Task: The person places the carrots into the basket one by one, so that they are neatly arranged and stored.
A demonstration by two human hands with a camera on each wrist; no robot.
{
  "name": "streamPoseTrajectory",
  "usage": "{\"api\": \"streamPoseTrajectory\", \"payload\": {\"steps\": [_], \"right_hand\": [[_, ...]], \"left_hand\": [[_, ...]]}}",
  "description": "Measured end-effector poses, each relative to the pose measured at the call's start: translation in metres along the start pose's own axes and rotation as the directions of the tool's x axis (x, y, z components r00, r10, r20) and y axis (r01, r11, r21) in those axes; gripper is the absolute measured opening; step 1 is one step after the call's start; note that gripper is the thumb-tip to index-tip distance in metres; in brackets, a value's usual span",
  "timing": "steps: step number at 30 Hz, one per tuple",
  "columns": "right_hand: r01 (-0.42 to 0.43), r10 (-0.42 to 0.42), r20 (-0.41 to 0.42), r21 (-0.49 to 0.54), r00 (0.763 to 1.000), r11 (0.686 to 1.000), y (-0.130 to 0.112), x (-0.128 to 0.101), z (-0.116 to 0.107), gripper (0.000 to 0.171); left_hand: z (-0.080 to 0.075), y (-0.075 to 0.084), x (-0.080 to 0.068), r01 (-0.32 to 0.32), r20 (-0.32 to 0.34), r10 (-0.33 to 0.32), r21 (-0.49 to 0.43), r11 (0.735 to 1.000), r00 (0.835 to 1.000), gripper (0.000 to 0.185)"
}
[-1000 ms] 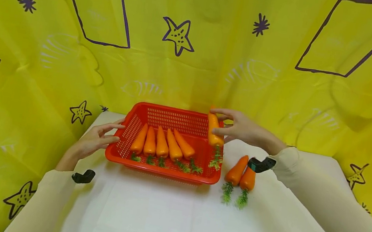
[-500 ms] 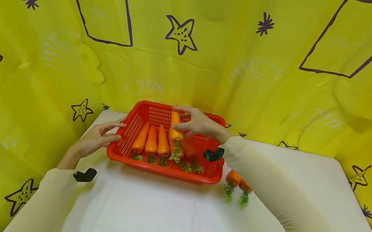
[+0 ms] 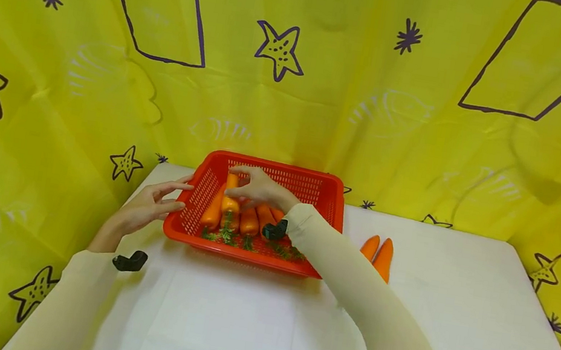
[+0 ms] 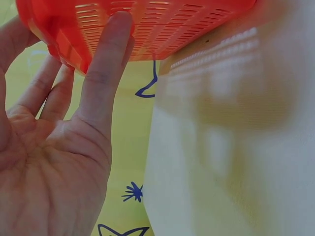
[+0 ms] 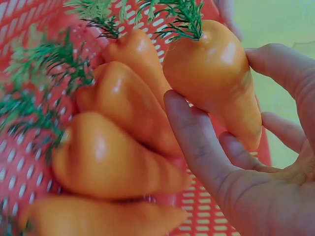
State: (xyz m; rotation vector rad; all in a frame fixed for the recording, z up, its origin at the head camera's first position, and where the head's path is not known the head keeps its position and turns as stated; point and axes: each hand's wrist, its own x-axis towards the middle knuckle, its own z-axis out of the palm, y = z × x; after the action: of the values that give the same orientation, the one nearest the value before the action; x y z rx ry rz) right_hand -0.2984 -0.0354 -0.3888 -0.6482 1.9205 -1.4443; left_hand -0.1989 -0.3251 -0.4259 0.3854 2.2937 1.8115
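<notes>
A red plastic basket [image 3: 245, 259] holds several orange carrots [image 3: 212, 211] with green frilly tops, lying side by side. My right hand [image 3: 262, 187] is over the basket's left half and grips one more carrot [image 5: 211, 73] between thumb and fingers, above the row. In the right wrist view this carrot's leafy end points up and its tip points down. My left hand [image 3: 145, 209] is at the basket's left side. Its fingers are extended; in the left wrist view one straight digit lies against the slotted wall [image 4: 162, 22], and the others reach near the rim.
On the white-covered table [image 3: 213, 323], two carrots [image 3: 384, 259] lie to the right of the basket, partly hidden behind my right sleeve. A yellow curtain [image 3: 311, 119] with drawn starfish hangs close behind and at both sides.
My right hand has carried the gripped carrot leftward, from the basket's right rim to above the left part of the row. The left hand has stayed at the left side.
</notes>
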Motion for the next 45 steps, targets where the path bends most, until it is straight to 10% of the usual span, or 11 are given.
{"api": "streamPoseTrajectory", "payload": {"steps": [45], "right_hand": [[-0.061, 0.061, 0.001, -0.142, 0.998, 0.988, 0.014, 0.024, 0.019, 0.069]], "left_hand": [[0.0, -0.003, 0.0, 0.007, 0.01, -0.007, -0.01, 1.0, 1.0, 0.051]]}}
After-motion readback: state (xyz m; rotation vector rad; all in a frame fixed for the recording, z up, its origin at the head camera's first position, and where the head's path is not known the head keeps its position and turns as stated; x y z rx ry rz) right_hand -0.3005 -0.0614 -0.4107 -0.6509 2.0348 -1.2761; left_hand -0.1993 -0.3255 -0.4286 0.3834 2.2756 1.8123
